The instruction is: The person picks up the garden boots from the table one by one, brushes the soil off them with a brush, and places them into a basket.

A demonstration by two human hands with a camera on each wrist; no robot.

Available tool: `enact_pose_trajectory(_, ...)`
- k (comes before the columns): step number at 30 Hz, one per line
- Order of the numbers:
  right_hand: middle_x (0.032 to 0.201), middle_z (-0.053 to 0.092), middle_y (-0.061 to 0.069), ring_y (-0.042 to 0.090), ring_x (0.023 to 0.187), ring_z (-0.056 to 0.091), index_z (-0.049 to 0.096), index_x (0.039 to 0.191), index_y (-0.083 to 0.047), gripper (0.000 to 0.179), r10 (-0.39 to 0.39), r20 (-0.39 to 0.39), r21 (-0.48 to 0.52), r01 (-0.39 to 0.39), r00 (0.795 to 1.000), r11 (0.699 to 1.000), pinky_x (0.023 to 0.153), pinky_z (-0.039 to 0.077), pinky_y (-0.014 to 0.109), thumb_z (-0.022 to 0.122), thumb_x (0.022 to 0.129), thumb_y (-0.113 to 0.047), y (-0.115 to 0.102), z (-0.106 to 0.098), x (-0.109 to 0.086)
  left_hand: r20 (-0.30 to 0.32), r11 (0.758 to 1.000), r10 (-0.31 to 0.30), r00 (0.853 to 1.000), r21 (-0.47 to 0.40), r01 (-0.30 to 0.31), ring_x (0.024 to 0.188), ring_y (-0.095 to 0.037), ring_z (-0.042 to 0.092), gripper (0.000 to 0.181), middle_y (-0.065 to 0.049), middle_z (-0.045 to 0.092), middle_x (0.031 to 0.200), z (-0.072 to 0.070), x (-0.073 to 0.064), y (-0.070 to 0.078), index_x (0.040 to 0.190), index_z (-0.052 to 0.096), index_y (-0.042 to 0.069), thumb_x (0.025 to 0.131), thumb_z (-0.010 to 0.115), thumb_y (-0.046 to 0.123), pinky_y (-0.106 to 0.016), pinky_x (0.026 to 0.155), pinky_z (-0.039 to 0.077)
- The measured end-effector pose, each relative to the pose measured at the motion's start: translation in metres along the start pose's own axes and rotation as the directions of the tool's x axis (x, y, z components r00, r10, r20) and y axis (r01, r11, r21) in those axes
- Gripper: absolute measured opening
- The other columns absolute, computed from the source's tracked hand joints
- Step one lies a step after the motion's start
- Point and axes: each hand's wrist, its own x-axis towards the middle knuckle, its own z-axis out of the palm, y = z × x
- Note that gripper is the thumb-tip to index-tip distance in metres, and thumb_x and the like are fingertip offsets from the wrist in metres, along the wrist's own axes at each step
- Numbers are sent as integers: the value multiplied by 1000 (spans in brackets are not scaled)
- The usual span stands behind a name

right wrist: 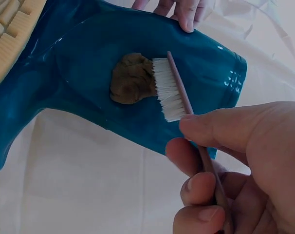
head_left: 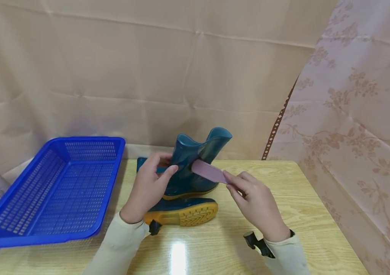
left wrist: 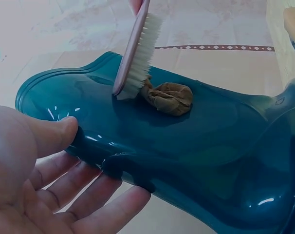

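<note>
A teal rain boot (head_left: 185, 168) with a yellow sole stands on the table. My left hand (head_left: 151, 183) grips the side of its shaft, thumb on one face and fingers at the edge, as the left wrist view shows. A brown, clay-like lump (right wrist: 132, 79) sticks to the shaft. My right hand (head_left: 255, 198) holds a scrubbing brush (head_left: 209, 171) with a pinkish-purple back by its handle. In the right wrist view its white bristles (right wrist: 168, 90) touch the edge of the lump. Nearer me, the other rain boot (head_left: 191, 212) lies on its side, partly behind my left hand.
A blue plastic basket (head_left: 108, 183) with perforated walls stands at the left of the wooden table (head_left: 301, 214). Beige cloth (head_left: 140, 68) hangs behind the table, and a flowered curtain (head_left: 363, 114) runs along the right.
</note>
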Motion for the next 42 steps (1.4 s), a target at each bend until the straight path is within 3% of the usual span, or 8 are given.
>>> enact_pose_trajectory(8, 82, 56, -10, 3, 61, 39, 74, 129, -13, 38, 31, 42, 18, -31, 999, 999, 50, 35, 21, 79, 92, -10, -3, 3, 0, 12, 996, 19, 1000, 83, -20, 115, -23, 60, 29, -7, 62, 126, 0, 0, -3, 133, 58, 10, 108, 57, 25, -48, 91, 54)
enact_pose_trajectory(14, 84, 58, -10, 4, 60, 40, 74, 130, -14, 38, 62, 56, 10, -63, 996, 998, 50, 36, 21, 79, 93, -12, -4, 2, 1, 12, 995, -3, 1000, 103, 2, 113, -21, 59, 30, -5, 62, 124, -2, -1, 0, 134, 58, 12, 107, 59, 25, -42, 84, 54)
enact_pose_trajectory(27, 80, 53, -12, 3, 61, 40, 74, 129, -12, 37, 68, 65, 19, -70, 996, 997, 51, 36, 21, 79, 92, -11, -5, 3, -2, 50, 996, -10, 999, 87, 6, 113, -19, 59, 26, -2, 60, 124, -3, -4, -1, 132, 58, 16, 107, 59, 23, -42, 86, 54)
enact_pose_trajectory(42, 80, 53, -14, 0, 60, 39, 74, 129, -15, 37, 78, 65, 21, -79, 995, 997, 50, 36, 20, 78, 93, -10, -3, 4, -2, 84, 994, -64, 994, 93, 57, 113, -20, 61, 31, -3, 63, 124, -2, -3, 1, 135, 54, 15, 107, 60, 26, -44, 89, 55)
